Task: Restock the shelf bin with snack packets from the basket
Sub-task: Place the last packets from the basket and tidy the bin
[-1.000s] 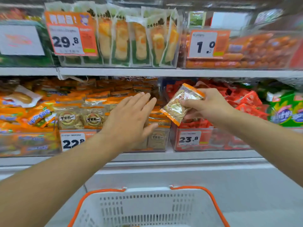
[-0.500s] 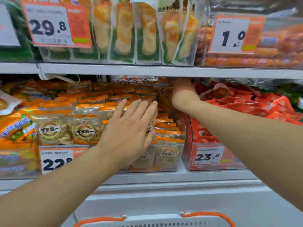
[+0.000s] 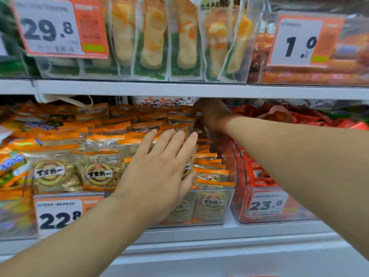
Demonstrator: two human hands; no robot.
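- A second ago the right hand [image 3: 214,114] pinched a snack packet in front of the shelf; now it is deep at the back of the shelf bin [image 3: 229,196], at 12 o'clock, and the packet is hidden
- Whether its fingers grip or have let go, I cannot tell
- Judgement: this packet is being seated in the back row, so one restock cycle is nearly done
- The left hand [image 3: 159,172] has stayed spread flat, fingers straight, pressing the front packets [image 3: 99,172] at 9 o'clock of the bin
- The basket has dropped almost out of view at 6 o'clock
- Price tags read 22.8 [image 3: 60,216], 23.8 [image 3: 266,204], 29.8 [image 3: 48,30] and 1.0 [image 3: 299,45]; packet lettering is Chinese
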